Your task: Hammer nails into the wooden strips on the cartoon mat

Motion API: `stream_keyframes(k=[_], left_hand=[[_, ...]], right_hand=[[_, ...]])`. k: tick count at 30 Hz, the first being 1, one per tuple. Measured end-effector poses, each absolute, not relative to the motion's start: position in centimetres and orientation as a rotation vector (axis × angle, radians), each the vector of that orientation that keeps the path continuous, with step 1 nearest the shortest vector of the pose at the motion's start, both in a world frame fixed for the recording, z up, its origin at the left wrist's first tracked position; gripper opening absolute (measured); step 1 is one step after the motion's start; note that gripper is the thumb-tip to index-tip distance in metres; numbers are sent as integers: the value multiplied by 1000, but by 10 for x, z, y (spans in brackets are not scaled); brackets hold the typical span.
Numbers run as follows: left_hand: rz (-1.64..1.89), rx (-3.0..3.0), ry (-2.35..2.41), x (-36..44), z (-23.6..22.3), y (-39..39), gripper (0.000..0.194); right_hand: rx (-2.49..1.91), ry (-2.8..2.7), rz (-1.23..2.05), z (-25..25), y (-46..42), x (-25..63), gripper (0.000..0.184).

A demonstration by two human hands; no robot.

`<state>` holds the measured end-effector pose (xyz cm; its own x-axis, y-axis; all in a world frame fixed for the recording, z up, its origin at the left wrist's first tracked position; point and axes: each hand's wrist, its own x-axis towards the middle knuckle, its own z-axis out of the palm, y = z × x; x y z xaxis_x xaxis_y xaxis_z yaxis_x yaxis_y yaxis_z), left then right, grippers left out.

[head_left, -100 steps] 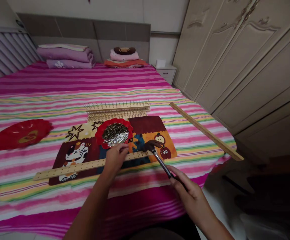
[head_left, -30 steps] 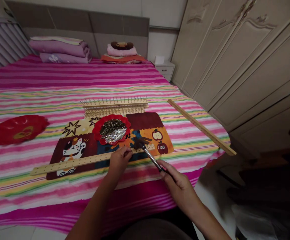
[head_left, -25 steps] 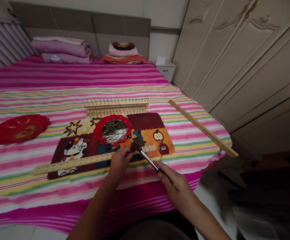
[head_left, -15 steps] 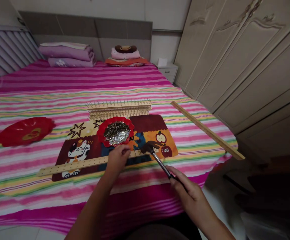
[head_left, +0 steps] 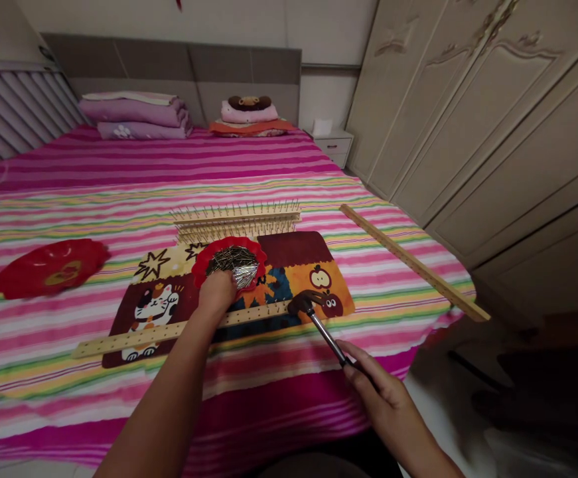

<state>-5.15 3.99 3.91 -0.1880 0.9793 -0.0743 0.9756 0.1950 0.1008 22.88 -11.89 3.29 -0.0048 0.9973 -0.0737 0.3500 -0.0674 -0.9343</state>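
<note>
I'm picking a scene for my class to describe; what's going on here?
A person's left-hand grip is at the thin metal nails in a scalloped red bowl. Their right-hand grip holds a black-handled metal hammer, its dark head toward the right end of a long, pale, perforated wooden strip. Nails stand near the head; holes farther left show none.

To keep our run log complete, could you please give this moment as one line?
left hand: at nails in red bowl | right hand: holds hammer | wooden strip: partly on mat

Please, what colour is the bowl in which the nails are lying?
The bowl is red, its wavy rim too; it shows best in the head view.
</note>
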Motion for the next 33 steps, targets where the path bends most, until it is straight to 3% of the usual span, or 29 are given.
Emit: stream_keyframes(k=[3, 10, 16, 21, 33], left_hand=[[135, 1925, 2326, -55, 39, 38, 25], [697, 1731, 2117, -69, 42, 30, 13], [1122, 1266, 1683, -65, 43, 11, 26], [1192, 916, 1404, -54, 44, -10, 42], [1255, 711, 1243, -50, 34, -30, 35]], right_hand=[[-1527, -1447, 1099, 34, -118, 228, 41], [-1521, -1469, 1120, 30, -120, 229, 44], [-1511, -1462, 1144, 28, -122, 229, 42], [-1510, -1441, 1115, 30, -123, 229, 42], [-1516, -1430, 1118, 34, -122, 225, 44]])
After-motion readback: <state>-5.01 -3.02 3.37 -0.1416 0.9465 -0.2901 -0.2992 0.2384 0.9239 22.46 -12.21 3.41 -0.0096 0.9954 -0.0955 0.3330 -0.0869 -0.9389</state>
